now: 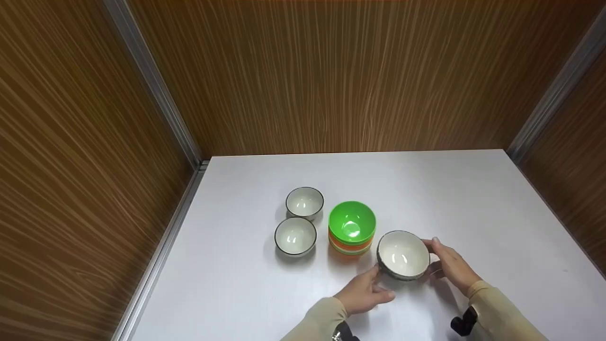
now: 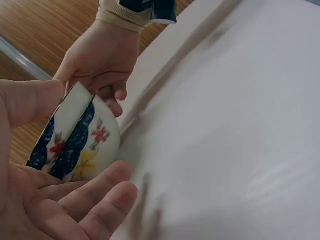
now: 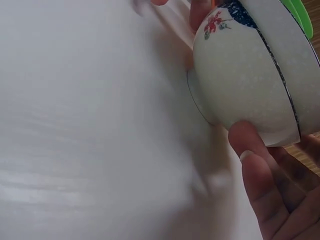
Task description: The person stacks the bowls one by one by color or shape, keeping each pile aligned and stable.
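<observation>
Two nested white bowls (image 1: 404, 253), with dark rims and a blue band with red and yellow flowers, are between my two hands. My right hand (image 1: 452, 265) holds their right side, its fingertips on the outer wall in the right wrist view. My left hand (image 1: 362, 293) is at their near left side; one finger touches the wall and the other fingers spread loosely. Just left of these bowls stands a stack with a green bowl (image 1: 352, 222) on top and orange and pale bowls beneath.
Two more white bowls with dark rims stand left of the green stack, a far one (image 1: 304, 202) and a nearer one (image 1: 295, 237), close together. The white tabletop (image 1: 511, 227) is bounded by wood-grain panels (image 1: 331, 76) at the back and both sides.
</observation>
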Tool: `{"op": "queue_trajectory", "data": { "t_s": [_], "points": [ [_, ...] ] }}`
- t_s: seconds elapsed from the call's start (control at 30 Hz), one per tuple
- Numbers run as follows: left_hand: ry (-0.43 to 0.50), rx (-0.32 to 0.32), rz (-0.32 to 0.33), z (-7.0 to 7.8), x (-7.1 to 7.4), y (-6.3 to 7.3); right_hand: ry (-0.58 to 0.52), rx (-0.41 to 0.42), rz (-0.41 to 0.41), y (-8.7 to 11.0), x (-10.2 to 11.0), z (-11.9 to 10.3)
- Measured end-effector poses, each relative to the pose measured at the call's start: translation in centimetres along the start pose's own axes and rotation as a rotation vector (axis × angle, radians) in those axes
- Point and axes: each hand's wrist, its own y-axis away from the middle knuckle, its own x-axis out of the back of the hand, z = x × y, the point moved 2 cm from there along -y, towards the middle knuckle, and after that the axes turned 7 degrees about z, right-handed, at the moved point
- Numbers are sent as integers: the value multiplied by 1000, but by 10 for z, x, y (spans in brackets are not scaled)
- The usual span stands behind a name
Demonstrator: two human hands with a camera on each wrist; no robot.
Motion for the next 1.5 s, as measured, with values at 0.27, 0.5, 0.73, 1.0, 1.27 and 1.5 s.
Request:
{"op": "queue_trajectory", "data": {
  "t_s": [0.27,0.5,0.73,1.0,1.27,1.5],
  "points": [
    [163,64,18,5,-17,-17,-59,-5,115,-2,5,5],
    [180,68,71,7,-22,-37,-73,-51,189,-8,3,6],
    [55,76,84,12,-20,-54,-169,-128,244,-20,-4,13],
    [-41,31,88,19,-24,-66,-231,-122,300,-25,-8,23],
    [-75,30,87,19,-27,-72,-242,-135,380,-32,-11,28],
    [-78,36,94,17,-27,-76,-304,-115,358,-34,-12,30]
  ]
}}
